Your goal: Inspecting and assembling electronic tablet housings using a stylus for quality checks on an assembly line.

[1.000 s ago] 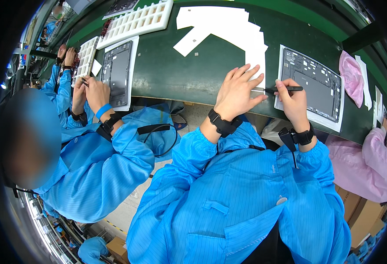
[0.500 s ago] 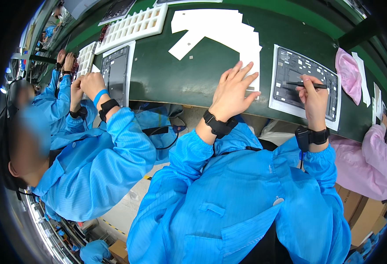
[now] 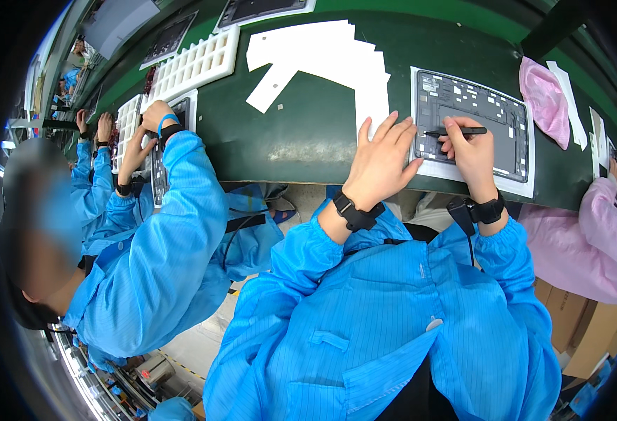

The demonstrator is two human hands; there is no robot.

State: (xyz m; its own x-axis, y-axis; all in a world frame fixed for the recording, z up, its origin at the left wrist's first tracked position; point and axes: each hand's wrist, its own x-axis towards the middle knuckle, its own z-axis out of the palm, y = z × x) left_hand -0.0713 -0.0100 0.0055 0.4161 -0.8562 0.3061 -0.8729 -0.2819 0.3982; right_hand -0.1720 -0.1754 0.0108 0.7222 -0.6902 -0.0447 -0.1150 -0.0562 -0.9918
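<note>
My right hand pinches slim black tweezers, their tip pointing left over the left part of a dark grey device panel. Several small white pieces dot that panel, which lies on a white sheet. My left hand is open, fingers spread. It rests at the sheet's left edge, beside the lower end of a fan of overlapping white strips. Whether the tweezers grip anything is too small to tell.
On the green table stands a white compartment tray at the back left. A co-worker in a blue smock handles another panel at left. A pink cloth lies right of my panel; a pink-sleeved person sits further right.
My left hand has come off the lower strip toward the panel's sheet. The tweezers have shifted to the panel's left part. The whole view has swung slightly.
</note>
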